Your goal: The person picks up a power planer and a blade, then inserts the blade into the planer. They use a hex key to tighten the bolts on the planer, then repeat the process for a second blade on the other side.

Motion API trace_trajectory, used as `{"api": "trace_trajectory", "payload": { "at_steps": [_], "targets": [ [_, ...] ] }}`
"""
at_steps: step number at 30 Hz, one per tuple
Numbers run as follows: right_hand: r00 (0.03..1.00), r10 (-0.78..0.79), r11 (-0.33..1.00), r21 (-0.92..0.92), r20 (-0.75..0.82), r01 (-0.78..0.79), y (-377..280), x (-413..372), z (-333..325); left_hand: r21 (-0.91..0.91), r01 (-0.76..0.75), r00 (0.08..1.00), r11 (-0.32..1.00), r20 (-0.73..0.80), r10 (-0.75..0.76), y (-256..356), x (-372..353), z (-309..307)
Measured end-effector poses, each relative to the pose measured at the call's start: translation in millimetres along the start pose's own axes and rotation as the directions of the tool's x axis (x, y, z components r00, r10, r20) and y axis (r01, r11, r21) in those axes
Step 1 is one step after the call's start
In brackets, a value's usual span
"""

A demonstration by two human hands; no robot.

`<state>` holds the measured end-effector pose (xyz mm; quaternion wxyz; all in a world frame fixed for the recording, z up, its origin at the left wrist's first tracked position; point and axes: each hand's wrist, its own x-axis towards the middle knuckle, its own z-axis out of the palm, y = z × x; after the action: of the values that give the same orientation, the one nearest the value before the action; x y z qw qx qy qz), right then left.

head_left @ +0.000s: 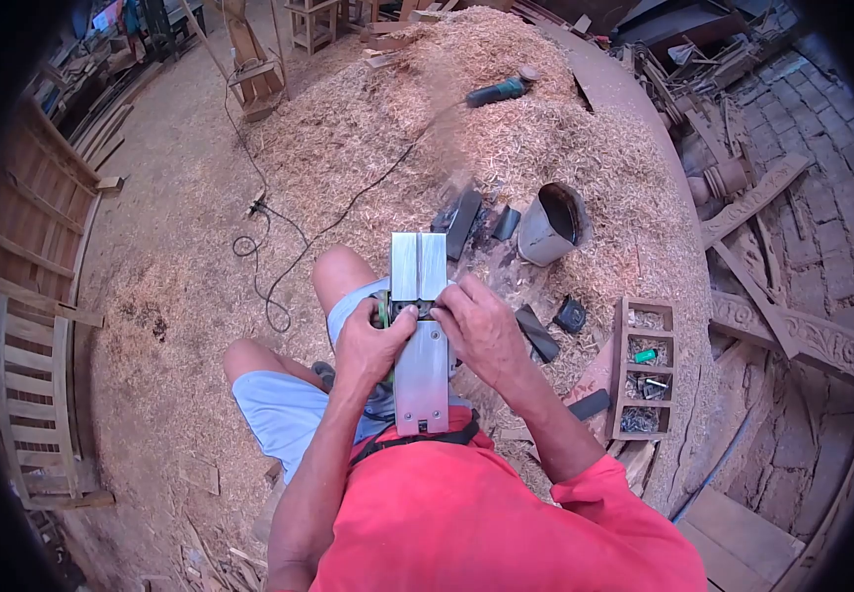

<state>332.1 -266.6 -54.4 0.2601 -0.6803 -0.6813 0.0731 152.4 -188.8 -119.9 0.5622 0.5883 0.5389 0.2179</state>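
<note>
Head view: planer lengthwise, nose away

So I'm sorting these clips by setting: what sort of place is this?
Most likely a woodworking shop: shavings lie in a deep pile on the floor, carved pieces lie at the right, and the left hand and right hand are on an upturned planer.

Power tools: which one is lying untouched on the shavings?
The teal tool far out on the shavings pile, clear of both hands. The silver-soled planer lies across the lap, left hand and right hand on it.
</note>
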Motion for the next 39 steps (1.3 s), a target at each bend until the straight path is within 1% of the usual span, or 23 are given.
{"api": "trace_trajectory", "payload": {
  "at_steps": [1,4,7,10,13,16,19,22,25,28,31,34,37,39],
  "targets": [
    [1.0,0.023,0.999,-0.034,0.0,-0.023,-2,0,1,0.017,0.004,1.0,1.0,-0.002,-0.004,1,0,-1],
    [0.999,0.028,0.998,-0.06,-0.04,-0.03,-4,-3,7,-0.029,-0.04,0.999,0.999,-0.033,0.039,-8,4,5],
    [0.992,0.121,0.993,-0.002,-0.035,-0.121,-10,-6,4,-0.032,-0.027,1.0,0.999,-0.016,0.026,-10,4,4],
    [0.996,0.062,0.997,-0.033,-0.058,-0.064,-6,-7,9,-0.013,-0.028,0.999,1.0,-0.029,0.027,-9,2,4],
    [0.999,-0.015,1.0,-0.021,-0.04,0.014,-1,-6,3,-0.03,-0.042,0.998,0.999,-0.05,0.041,-9,2,5],
    [0.998,-0.059,0.998,-0.027,-0.006,0.059,5,-4,-1,0.013,-0.059,0.997,0.998,-0.041,0.059,-7,1,3],
    [0.996,-0.089,0.996,0.03,0.008,0.089,12,0,-3,0.034,-0.047,0.998,0.998,-0.05,0.049,-7,0,4],
    [0.998,-0.058,0.997,0.053,0.017,0.057,10,1,-4,0.041,-0.033,0.998,0.999,-0.044,0.035,-5,-2,3],
    [1.0,0.014,1.0,0.02,0.017,-0.015,9,0,-1,0.061,-0.017,0.999,0.998,-0.047,0.02,-2,-4,2],
    [0.999,0.028,0.998,0.054,-0.034,-0.026,1,0,-4,0.061,-0.015,0.999,0.998,-0.034,0.018,0,-4,1],
    [0.997,-0.067,0.997,0.026,-0.043,0.068,8,-3,-1,0.038,-0.032,0.998,0.999,-0.051,0.034,-4,-4,1],
    [0.999,0.036,0.997,0.073,-0.03,-0.033,5,-5,0,0.001,-0.04,0.998,0.999,-0.052,0.04,-3,-5,2],
    [1.0,-0.023,1.0,0.013,-0.009,0.024,-3,-4,-9,0.015,-0.031,0.998,0.999,-0.048,0.031,-6,-4,3],
    [1.0,0.011,1.0,0.01,0.0,-0.011,1,-7,-3,-0.002,-0.032,0.999,0.999,-0.034,0.032,-9,-5,3]
  ]
}}
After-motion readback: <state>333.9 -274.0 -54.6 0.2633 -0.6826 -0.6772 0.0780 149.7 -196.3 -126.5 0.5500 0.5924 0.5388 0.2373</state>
